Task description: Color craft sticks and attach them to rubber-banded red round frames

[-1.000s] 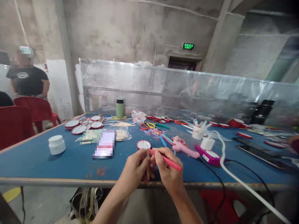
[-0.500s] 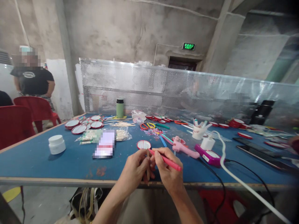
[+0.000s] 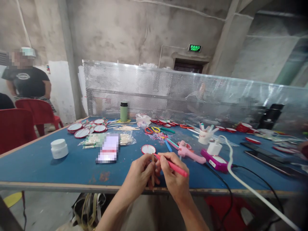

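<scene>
At the table's front edge, my left hand (image 3: 141, 171) is closed on a flat wooden stick (image 3: 152, 175), held upright between thumb and fingers. A pinkish-red pen (image 3: 176, 168) is gripped in my right hand (image 3: 176, 179), its tip meeting the upper part of the stick. Just beyond both hands is a small round drum (image 3: 148, 149) with a white face and red rim. Whether the stick is joined to the drum is hidden by my fingers. A pink glue gun (image 3: 191, 153) lies to the right of the drum.
Left are a white jar (image 3: 59, 149), a phone (image 3: 108, 148) and several red-rimmed drums (image 3: 81, 133). Pliers (image 3: 156, 129), a green bottle (image 3: 124, 112) and a cup of pens (image 3: 204, 136) stand farther back. A white cable (image 3: 231, 160) crosses the right side. A person (image 3: 26, 77) stands far left.
My hands, the stick and the pen keep almost the same pose. The standing person has shifted slightly left.
</scene>
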Demonstrator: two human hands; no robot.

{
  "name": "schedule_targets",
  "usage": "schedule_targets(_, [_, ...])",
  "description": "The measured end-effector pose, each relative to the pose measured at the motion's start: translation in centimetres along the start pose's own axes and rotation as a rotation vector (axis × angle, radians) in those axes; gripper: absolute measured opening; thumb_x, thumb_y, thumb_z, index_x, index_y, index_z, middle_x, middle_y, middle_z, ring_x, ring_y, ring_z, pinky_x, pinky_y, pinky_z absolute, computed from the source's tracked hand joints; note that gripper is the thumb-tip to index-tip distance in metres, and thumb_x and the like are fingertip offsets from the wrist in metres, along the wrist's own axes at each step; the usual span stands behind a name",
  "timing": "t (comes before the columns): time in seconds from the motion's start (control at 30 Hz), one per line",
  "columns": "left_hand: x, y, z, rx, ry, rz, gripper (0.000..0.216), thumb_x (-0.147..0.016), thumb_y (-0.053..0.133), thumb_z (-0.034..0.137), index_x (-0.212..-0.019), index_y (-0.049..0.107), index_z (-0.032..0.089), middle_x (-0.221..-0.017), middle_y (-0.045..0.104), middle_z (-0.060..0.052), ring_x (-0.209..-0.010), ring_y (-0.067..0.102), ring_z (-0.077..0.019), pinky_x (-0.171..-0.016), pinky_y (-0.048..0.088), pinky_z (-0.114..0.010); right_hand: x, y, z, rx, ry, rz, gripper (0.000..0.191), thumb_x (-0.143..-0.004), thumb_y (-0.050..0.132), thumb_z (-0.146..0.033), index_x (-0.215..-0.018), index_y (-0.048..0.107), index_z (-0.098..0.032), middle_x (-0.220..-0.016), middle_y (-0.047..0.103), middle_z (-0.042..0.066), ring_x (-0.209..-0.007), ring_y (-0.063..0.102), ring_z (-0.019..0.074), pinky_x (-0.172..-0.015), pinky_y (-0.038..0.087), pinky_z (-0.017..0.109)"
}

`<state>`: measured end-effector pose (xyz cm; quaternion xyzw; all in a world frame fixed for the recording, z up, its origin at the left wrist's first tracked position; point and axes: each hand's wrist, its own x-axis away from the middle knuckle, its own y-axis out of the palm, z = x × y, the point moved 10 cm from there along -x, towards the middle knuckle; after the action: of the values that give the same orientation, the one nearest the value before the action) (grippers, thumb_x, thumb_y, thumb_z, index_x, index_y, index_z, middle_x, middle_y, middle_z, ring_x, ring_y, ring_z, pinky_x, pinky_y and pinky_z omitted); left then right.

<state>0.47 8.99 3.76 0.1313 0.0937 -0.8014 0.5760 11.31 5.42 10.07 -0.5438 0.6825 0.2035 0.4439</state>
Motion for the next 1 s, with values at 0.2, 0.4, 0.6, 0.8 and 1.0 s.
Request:
schedule_targets(0.2, [0.07,0.03,0.06,0.011,-0.004,-0.001,0.023,-0.093,0.051,0.041,-0.084,0.053,0.02,-0.06,0.064,0.002,-0.041,0.056,-0.0104,-0.039,0.042,-0.017,0.06,0.0,0.05,-0.004,0.011,0.002,0.015,-0.096,0.054,-0.023,-0.086,0.066,-0.019,-0.067,0.069,-0.003,-0.048,0.064,0.0095,-0.051,0.054,0.018])
schedule_targets(0.4, [0.0,0.02,-0.04,0.016,0.004,-0.004,0.023,-0.094,0.05,0.04,-0.085,0.053,0.019,-0.061,0.064,0.002,-0.043,0.057,-0.0102,-0.04,0.042,-0.017,0.18,0.05,0.4,-0.006,0.028,-0.001,0.016,-0.096,0.054,-0.024,-0.086,0.066,-0.019,-0.067,0.069,-0.002,-0.049,0.065,0.0113,-0.051,0.055,0.021])
schedule_targets(0.6, [0.05,-0.03,0.11,0.005,0.008,-0.003,0.022,-0.094,0.05,0.04,-0.085,0.053,0.019,-0.062,0.063,0.002,-0.043,0.058,-0.0104,-0.039,0.043,-0.017,0.14,0.03,0.47,-0.008,0.036,0.006,0.017,-0.096,0.054,-0.026,-0.085,0.066,-0.02,-0.067,0.069,-0.001,-0.048,0.065,0.0117,-0.05,0.055,0.021])
schedule_targets(0.8, [0.12,-0.02,0.27,0.012,0.005,-0.002,0.021,-0.094,0.05,0.038,-0.085,0.053,0.019,-0.063,0.062,0.003,-0.043,0.057,-0.0094,-0.04,0.042,-0.016,0.2,-0.12,0.48,0.0,0.035,0.012,0.017,-0.096,0.055,-0.025,-0.085,0.066,-0.02,-0.065,0.069,-0.002,-0.047,0.064,0.011,-0.049,0.054,0.02])
schedule_targets(1.0, [0.07,0.08,0.19,0.017,0.007,-0.008,0.022,-0.094,0.05,0.039,-0.086,0.054,0.019,-0.063,0.062,0.003,-0.044,0.058,-0.01,-0.039,0.042,-0.016,0.22,-0.09,0.47,0.004,0.035,0.011,0.018,-0.096,0.054,-0.027,-0.086,0.066,-0.02,-0.066,0.069,-0.001,-0.048,0.064,0.0118,-0.049,0.054,0.022])
